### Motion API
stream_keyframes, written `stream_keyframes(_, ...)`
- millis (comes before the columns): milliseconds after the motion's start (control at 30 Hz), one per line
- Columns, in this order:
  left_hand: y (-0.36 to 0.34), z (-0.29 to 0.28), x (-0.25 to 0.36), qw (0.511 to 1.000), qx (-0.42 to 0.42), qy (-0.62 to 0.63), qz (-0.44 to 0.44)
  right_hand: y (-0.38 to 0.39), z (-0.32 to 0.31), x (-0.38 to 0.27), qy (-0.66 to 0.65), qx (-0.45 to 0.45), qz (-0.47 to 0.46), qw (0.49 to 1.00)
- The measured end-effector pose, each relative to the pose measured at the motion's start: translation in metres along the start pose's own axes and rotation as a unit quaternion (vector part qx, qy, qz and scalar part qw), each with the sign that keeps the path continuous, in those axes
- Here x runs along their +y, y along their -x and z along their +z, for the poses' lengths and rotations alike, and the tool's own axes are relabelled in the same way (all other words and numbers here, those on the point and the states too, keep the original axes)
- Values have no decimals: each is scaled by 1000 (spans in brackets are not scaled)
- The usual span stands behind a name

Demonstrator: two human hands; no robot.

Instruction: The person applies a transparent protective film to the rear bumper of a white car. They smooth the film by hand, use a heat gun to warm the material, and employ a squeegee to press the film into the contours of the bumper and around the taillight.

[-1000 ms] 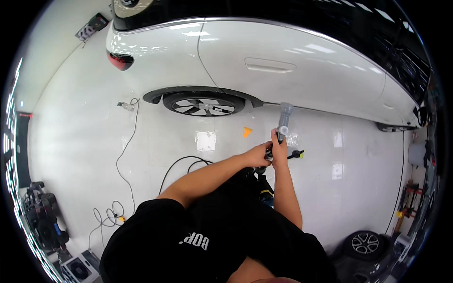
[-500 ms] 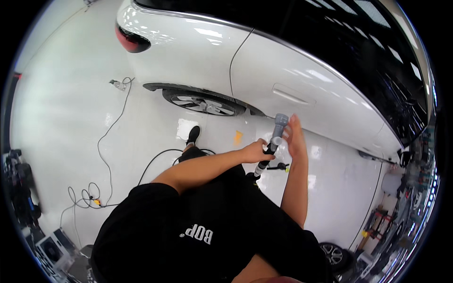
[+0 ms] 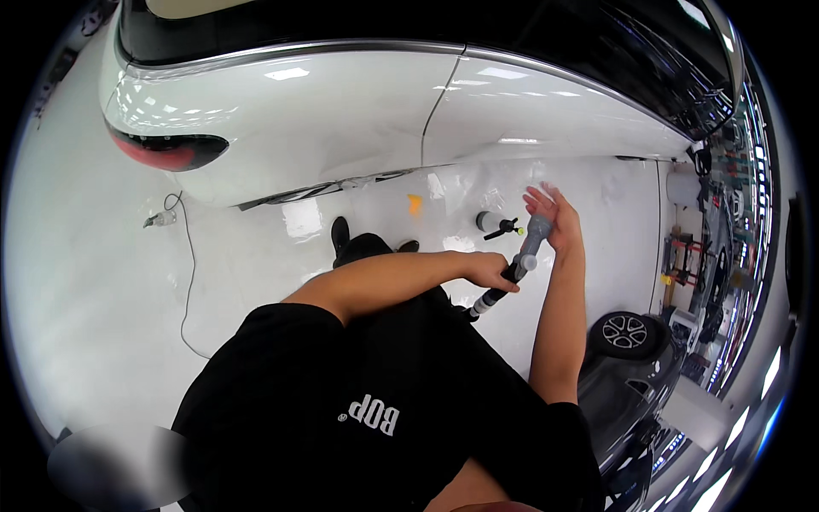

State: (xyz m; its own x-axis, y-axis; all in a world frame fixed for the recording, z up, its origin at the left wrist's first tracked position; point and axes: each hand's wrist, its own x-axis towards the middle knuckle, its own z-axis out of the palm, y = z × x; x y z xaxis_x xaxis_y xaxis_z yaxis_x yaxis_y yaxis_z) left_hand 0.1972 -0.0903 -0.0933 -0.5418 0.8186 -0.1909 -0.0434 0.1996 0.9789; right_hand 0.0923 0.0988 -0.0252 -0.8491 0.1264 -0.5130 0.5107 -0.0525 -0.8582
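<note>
My left hand (image 3: 492, 271) is wrapped round the dark middle of a tube-shaped tool. That tool (image 3: 537, 229) has a grey head, a small round pale knob on its side and a lighter lower section running down toward my body. Right beside the grey head is my right hand (image 3: 560, 224), its fingers spread and its palm turned toward the head. Whether the palm touches the head cannot be made out. Beyond both hands stretches the side of a white car (image 3: 324, 111), with a red tail light (image 3: 171, 150) at its left end.
On the glossy floor stand a bottle with a black spray trigger (image 3: 503, 228) and, left of it, an orange-yellow patch (image 3: 415, 204). A thin cable (image 3: 184, 273) lies at the left. A dark car (image 3: 627, 384) and its wheel (image 3: 624, 334) are at the lower right.
The view has turned, so the white car's rear sits farther left and a dark car shows at lower right. My right hand's fingers have spread more. The left hand keeps its hold.
</note>
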Motion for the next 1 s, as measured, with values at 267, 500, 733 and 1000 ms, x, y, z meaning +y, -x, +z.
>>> stream_keyframes(267, 5, -44, 26, 985, 120, -106, -61, 109, 37, 119, -13, -52, -106, 993)
stream_keyframes(500, 40, -123, 59, 963, -12, -268, 31, 68, 46, 110, 11, 78, -218, 973)
stream_keyframes(733, 145, -266, 102, 617, 461, -634, 62, 63, 32, 106, 29, 11, -208, 978)
stream_keyframes(1000, 122, -284, 131, 582, 315, -747, -63, 46, 25, 72, 108, -111, -212, 965)
